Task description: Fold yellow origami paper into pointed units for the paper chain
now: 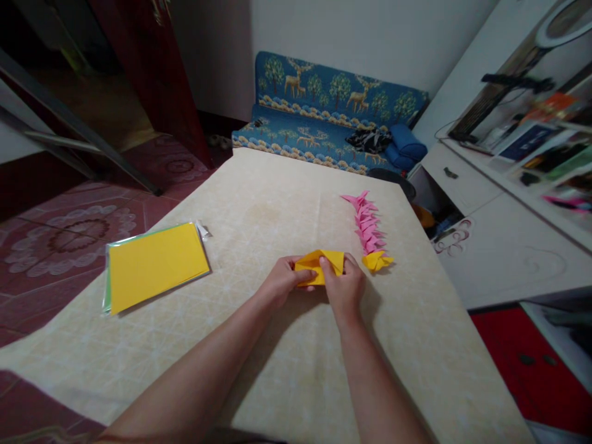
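One folded yellow paper (311, 260) is, in the head view, held over the tabletop (259, 246): the left hand (282, 279) grasps its left end, the right hand (346, 287) its right, each grip closed on it, both thumbs against the paper. Just beside the right hand, a yellow folded piece (377, 261) ends a row of pink folded pieces (369, 227); yellow sheets (157, 265) lie well to the left.

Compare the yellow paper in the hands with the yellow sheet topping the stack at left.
The held paper is folded; the top sheet lies flat. The held paper shows a smaller outline than the top sheet. The left hand and right hand grip the held paper, while neither touches the top sheet. Both are yellow.
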Available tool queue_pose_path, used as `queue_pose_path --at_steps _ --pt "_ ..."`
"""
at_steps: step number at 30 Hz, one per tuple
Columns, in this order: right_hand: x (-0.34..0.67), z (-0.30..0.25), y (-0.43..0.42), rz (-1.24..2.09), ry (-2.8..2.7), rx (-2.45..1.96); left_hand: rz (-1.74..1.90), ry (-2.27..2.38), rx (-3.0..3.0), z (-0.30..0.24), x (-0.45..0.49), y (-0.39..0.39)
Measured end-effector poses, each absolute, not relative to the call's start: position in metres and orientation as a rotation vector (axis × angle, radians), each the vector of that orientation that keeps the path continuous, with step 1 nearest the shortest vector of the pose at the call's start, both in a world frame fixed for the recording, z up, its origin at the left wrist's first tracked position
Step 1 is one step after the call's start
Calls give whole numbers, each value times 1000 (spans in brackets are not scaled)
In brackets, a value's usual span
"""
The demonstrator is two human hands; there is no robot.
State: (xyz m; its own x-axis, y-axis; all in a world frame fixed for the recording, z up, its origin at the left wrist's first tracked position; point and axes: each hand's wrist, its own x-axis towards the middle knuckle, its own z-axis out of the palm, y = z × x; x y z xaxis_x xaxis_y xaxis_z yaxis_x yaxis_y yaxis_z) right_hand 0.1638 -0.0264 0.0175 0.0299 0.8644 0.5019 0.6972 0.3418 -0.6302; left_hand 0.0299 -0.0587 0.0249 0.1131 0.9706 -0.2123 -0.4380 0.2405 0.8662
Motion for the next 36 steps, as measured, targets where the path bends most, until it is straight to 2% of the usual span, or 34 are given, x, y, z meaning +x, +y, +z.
queue_pose_path --at_steps 9,14,19,29,36 --pt "162 30 -19 101 -1810 -1610 1166 921 619 20 29 -52" --pt "161 40 -7 158 -1840 -1876 1117 899 549 22 28 -38" --pt "159 39 -1 190 -1855 -1960 1093 829 480 21 25 -31" --pt "160 26 -1 233 -1834 -1853 1095 900 553 21 29 -33" --pt "156 18 -1 335 -1662 -1477 1056 919 615 30 31 -36"
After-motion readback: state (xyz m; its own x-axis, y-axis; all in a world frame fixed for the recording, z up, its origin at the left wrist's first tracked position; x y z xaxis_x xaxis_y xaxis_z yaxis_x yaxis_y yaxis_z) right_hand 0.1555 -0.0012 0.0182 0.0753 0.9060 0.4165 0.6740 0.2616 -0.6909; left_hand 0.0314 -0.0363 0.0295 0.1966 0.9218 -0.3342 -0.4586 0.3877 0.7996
